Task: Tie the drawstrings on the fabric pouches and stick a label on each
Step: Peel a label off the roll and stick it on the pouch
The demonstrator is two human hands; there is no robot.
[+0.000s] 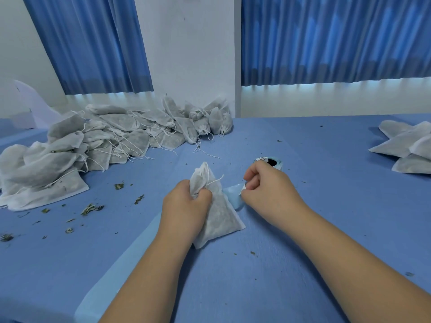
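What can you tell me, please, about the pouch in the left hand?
The pouch is white, thin non-woven-looking fabric, with dark filling showing through. Its gathered neck points up and away, a white drawstring trailing from it. The left hand grips its upper part; its lower edge seems to rest on the blue tablecloth.

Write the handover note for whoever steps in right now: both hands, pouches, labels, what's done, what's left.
Left hand grips the held pouch at its gathered neck; the pouch rests on the table.
Right hand pinches the label strip beside it; the label roll lies just behind that hand.
A pile of pouches sits far left with drawstrings trailing, and a smaller stack far right.
Done: the held pouch's neck is drawn; the knot is unclear.
Left: no label shows on it yet. Stick one on, then probably work through the pile.
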